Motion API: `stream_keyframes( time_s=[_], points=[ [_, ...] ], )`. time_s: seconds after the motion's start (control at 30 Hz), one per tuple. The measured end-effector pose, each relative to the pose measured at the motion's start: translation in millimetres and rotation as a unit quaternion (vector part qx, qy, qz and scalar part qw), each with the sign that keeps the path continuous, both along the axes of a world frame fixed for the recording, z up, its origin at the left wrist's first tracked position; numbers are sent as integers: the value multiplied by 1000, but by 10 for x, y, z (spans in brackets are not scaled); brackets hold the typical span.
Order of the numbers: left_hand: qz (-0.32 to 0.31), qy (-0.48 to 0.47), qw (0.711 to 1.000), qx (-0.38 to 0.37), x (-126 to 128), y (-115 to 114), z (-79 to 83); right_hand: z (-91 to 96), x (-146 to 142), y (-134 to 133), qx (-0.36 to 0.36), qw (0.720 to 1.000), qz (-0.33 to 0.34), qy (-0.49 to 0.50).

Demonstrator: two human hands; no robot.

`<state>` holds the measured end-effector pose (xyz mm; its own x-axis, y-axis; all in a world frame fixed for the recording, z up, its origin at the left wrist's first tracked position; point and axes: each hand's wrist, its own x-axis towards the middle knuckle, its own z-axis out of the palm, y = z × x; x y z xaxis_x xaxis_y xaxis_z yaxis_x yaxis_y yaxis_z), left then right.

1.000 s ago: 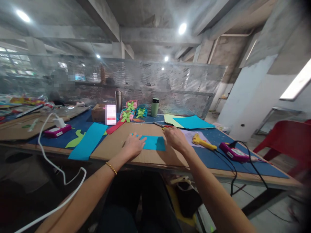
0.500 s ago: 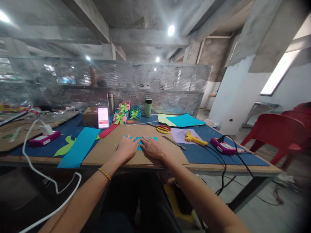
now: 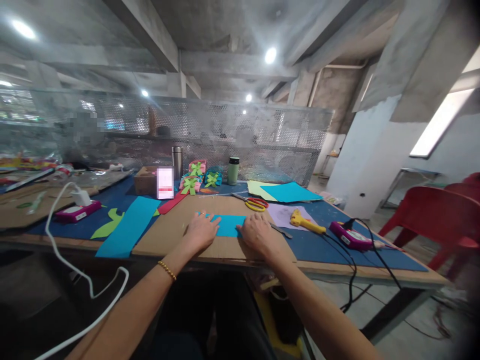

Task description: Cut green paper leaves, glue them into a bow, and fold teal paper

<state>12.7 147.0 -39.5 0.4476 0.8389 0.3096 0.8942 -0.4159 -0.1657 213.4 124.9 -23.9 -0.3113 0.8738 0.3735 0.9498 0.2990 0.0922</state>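
A blue paper piece (image 3: pixel 228 226) lies flat on the brown cardboard sheet (image 3: pixel 165 235) in front of me. My left hand (image 3: pixel 202 230) presses on its left end, palm down with the fingers stretched out. On the right end rests my right hand (image 3: pixel 257 231), also palm down, fingers laid on the paper. Both hands cover the paper's ends, and its middle shows between them. A grey flat metal tool (image 3: pixel 283 231) is partly hidden behind my right hand. Scissors (image 3: pixel 257 204) with red and yellow handles lie beyond that hand.
To the right are a yellow glue gun (image 3: pixel 307 223) on lilac paper (image 3: pixel 281 215) and a purple power strip (image 3: pixel 348 236). A long blue strip (image 3: pixel 129 225) lies left. Behind stand a green flask (image 3: pixel 233 172), a cardboard box (image 3: pixel 145 181) and bow-decorated items (image 3: pixel 191 184).
My right hand has slid to the right, away from my left hand, uncovering the middle of the blue paper. The whole view has shifted slightly.
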Motion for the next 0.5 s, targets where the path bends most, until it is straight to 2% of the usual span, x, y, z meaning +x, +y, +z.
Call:
stream_keyframes(
  time_s=[0.1,0.23,0.33,0.5],
  points=[
    [1,-3,1000,-1,-6,3,5,8,-121,100,1,999,54,-4],
    [6,-5,1000,-3,-9,-21,43,-117,-258,231,-43,990,131,-1],
    [19,-13,1000,-8,58,-56,82,-203,-267,255,-57,989,136,13],
    [25,-44,999,-8,290,-105,83,-229,-228,264,-68,988,136,16]
  ],
)
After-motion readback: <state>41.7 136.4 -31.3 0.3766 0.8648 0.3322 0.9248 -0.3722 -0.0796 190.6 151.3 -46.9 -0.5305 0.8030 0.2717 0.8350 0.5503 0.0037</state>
